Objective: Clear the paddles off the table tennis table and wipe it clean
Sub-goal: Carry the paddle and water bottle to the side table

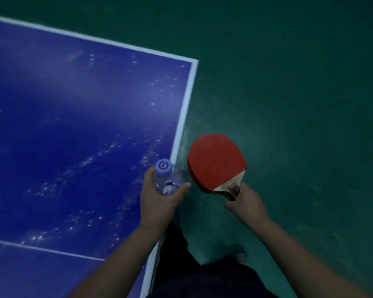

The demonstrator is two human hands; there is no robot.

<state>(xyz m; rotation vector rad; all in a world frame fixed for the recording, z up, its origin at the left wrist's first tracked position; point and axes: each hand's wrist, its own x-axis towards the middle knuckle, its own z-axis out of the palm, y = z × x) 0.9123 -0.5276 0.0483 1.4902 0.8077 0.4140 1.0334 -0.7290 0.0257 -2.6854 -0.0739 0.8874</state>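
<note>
your right hand (247, 203) curls its fingers (232, 204) round the handle of a red-faced paddle (215, 162), holding it face up beside the table's edge, out over the green floor (299, 104) and no longer on the playing surface. a darker rim showing under the red face may be a second paddle stacked beneath; the blur keeps that unsettled. your left hand (159, 198) wraps its fingers (184, 186) round a clear water bottle (167, 179) with a pale blue cap, upright above the near-right corner of the blue table (73, 125).

the grip on the handle reads as a carry, keeping the rubber clear of the edge while you take it away. the bottle, capped and held over the surface, looks set to supply water for the wipe. pale specks scatter in bands across the blue, between the white centre line (41, 248) and the white border, so the cleaning looks not yet done. no cloth is in view. dark trousers (202, 276) show below, close against the table's side.
</note>
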